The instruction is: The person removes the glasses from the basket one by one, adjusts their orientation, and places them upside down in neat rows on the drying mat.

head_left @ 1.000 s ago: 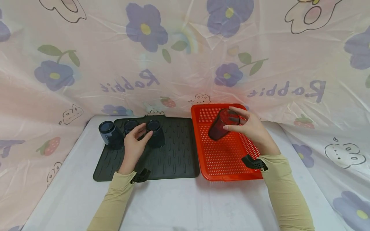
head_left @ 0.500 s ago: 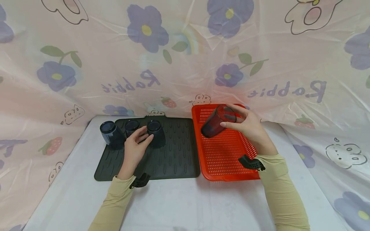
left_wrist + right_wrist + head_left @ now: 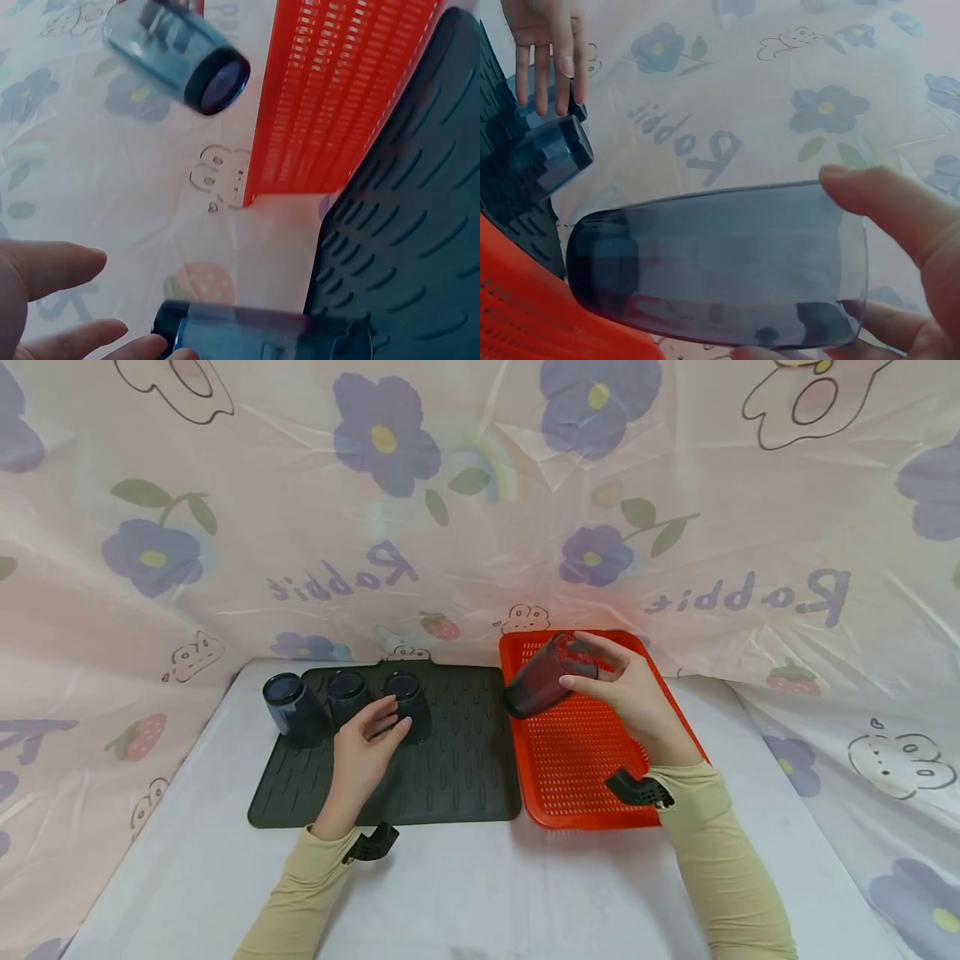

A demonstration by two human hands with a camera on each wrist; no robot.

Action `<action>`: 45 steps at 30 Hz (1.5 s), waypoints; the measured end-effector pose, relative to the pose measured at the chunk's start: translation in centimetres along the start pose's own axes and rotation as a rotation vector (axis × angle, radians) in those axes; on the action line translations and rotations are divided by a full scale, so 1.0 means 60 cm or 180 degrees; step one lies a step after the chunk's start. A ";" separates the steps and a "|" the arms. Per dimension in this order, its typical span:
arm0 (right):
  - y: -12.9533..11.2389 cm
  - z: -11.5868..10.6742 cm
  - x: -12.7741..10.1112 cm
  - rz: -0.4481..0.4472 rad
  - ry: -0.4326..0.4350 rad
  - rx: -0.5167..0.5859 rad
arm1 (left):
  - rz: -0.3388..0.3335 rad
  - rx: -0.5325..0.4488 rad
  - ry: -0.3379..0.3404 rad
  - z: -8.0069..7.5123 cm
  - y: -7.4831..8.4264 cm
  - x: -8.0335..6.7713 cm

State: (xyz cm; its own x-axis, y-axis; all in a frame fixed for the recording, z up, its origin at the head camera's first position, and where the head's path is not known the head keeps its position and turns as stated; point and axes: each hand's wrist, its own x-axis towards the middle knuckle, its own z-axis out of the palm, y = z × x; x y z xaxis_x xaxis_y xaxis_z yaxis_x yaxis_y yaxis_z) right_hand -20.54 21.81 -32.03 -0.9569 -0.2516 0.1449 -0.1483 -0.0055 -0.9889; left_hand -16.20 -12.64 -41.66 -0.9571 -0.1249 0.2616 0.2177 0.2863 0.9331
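My right hand (image 3: pixel 637 697) grips a dark tinted drinking glass (image 3: pixel 538 681) near its rim, thumb on one side and fingers on the other. The glass (image 3: pixel 720 262) is tilted, its thick base toward the left, above the left side of the red basket (image 3: pixel 577 768). Three similar glasses stand upside down on the black drying mat (image 3: pixel 465 743): a left one (image 3: pixel 296 714), a middle one (image 3: pixel 348 697) and a right one (image 3: pixel 412 702). My left hand (image 3: pixel 363 756) is beside the right one, fingers loosely spread; whether it touches that glass I cannot tell.
The basket stands against the right edge of the mat, both on a white-covered table (image 3: pixel 495 893). A patterned curtain (image 3: pixel 480 535) hangs close behind them. Each wrist wears a black strap.
The right hand has moved left with its glass, tipping it further toward horizontal and bringing it to the basket's left rim. My left hand has shifted slightly right and toward me.
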 end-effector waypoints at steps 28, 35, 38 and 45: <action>0.039 0.067 0.006 0.0366 -0.0041 0.0227 | -0.0187 -0.0770 -0.0582 0.069 0.050 0.020; 0.039 0.076 0.005 0.0388 -0.0020 0.0263 | -0.0409 -0.0975 -0.0690 0.077 0.035 0.025; 0.039 0.080 0.005 0.0396 -0.0017 0.0275 | -0.0476 -0.1111 -0.0771 0.079 0.036 0.025; 0.042 0.088 0.005 0.0350 -0.0068 0.0318 | -0.0706 -0.1464 -0.1040 0.084 0.034 0.025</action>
State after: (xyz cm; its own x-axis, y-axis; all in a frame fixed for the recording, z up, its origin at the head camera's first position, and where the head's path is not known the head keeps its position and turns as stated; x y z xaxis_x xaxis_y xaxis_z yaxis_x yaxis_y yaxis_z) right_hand -19.90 16.61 -34.64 -0.9603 -0.2767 0.0359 -0.0163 -0.0727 -0.9972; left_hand -18.14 -7.47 -40.60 -0.9824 0.1846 0.0272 -0.0031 -0.1623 0.9867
